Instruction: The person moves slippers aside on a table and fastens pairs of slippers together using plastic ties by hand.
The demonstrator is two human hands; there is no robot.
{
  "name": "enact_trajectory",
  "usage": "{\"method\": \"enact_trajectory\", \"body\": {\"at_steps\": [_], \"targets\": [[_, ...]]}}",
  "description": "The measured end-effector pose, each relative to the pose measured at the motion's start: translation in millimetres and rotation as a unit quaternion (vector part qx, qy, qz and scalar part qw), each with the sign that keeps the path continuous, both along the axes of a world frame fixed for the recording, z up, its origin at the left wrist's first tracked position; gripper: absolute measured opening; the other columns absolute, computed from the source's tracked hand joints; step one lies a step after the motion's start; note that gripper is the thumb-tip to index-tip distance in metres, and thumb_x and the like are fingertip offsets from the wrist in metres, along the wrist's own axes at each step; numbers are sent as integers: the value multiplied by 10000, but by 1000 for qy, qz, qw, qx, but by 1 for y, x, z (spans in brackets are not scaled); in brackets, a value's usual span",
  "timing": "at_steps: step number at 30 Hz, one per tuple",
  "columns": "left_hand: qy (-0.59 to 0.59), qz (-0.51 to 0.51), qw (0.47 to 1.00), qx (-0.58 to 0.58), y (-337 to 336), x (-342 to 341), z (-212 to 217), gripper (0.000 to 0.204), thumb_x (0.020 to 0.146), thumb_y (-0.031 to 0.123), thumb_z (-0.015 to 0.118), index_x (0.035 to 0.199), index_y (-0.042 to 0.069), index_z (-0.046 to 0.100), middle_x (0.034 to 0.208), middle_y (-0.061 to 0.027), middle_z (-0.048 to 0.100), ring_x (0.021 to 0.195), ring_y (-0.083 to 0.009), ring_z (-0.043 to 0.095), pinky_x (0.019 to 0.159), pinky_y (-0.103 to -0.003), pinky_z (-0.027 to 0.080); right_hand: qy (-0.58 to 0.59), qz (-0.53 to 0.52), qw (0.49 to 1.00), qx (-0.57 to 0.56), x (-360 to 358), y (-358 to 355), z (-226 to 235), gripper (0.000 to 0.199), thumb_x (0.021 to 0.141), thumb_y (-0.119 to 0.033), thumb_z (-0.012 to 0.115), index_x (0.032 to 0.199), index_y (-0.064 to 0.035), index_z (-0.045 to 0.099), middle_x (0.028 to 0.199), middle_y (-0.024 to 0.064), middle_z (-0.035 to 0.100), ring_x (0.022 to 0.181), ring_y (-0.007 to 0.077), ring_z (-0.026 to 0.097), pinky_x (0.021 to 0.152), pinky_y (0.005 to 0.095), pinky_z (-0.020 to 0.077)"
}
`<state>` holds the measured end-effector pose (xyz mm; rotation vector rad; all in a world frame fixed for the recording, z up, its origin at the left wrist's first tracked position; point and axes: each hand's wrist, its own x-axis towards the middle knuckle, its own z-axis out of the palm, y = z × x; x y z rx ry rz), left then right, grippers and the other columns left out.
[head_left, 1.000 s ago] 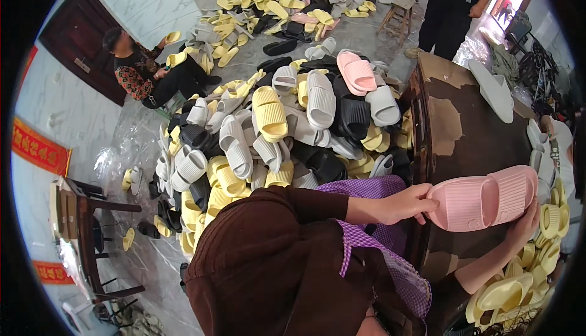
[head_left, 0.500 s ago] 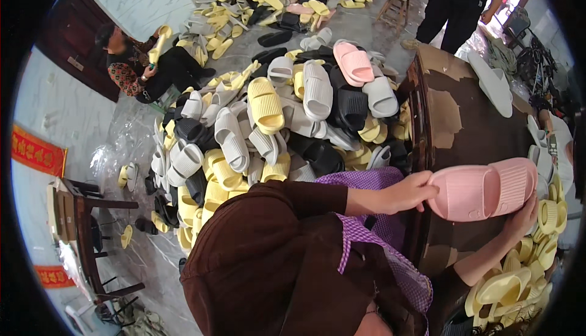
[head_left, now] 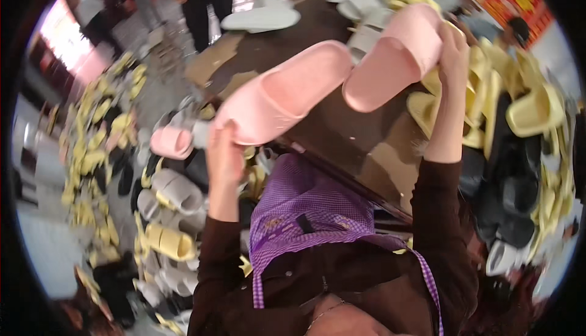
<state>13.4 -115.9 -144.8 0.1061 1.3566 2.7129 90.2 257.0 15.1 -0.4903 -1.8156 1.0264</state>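
Just left of the upper middle of the frame, the left hand (head_left: 225,158) is pinching the toe end of a pink slipper (head_left: 288,86), which is slanting up toward the centre over a brown table (head_left: 332,130). At the upper right, the right hand (head_left: 453,52) is gripping the toe end of a second pink slipper (head_left: 390,61), its far fingers partly hidden. The two heels are pointing toward each other, though whether they are touching cannot be told. Because each hand is holding only one end, a loosening pinch could be letting a heel dip or a slipper drop onto the table. Yellow slippers (head_left: 537,111) are crowding the right of the frame near the right hand, so a careless swing might be knocking some loose. A white slipper (head_left: 261,20) is lying at the upper left of the table, where a wide reach could be nudging it off.
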Motion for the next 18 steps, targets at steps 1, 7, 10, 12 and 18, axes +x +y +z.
{"method": "enact_trajectory", "body": {"at_steps": [1, 7, 10, 12, 18], "targets": [[12, -25, 1000, -10, -2, -15, 5, 312, 891, 136, 536, 1170, -1, 508, 1064, -67, 597, 964, -145, 564, 814, -288, 459, 1, -30, 1000, 3, 10, 9, 8, 390, 873, -262, 541, 1116, 39, 588, 1025, 98, 617, 910, 168, 550, 804, 290, 434], [92, -175, 966, -164, 47, -90, 24, 289, 893, 168, 541, 1118, -11, 569, 1041, -75, 618, 920, -137, 583, 803, -255, 457, -327, 135, 920, 168, 1, 32, -45, 323, 902, -267, 508, 1078, -13, 602, 963, 119, 622, 920, 208, 571, 823, 286, 434], [127, -319, 908, -241, 98, -115, 21, 271, 883, 170, 547, 1072, -17, 601, 1006, -71, 629, 895, -127, 584, 782, -245, 458, -336, 261, 863, 274, -22, 29, -83, 311, 883, -266, 522, 1058, -27, 618, 928, 108, 636, 839, 194, 580, 774, 297, 458], [149, -409, 859, -269, 132, -127, 11, 262, 876, 169, 551, 1047, -18, 618, 979, -68, 637, 875, -125, 586, 766, -245, 459, -396, 260, 876, 88, -41, 15, -100, 308, 869, -272, 535, 1028, -28, 634, 892, 92, 648, 792, 177, 575, 737, 303, 473], [197, -374, 829, -366, 206, -138, -31, 290, 852, 188, 569, 1028, -33, 631, 925, -66, 653, 840, -139, 597, 749, -257, 469, -312, 111, 938, 102, -56, 33, -160, 280, 861, -254, 549, 1003, -33, 647, 866, 118, 659, 805, 260, 617, 734, 344, 490]]}}
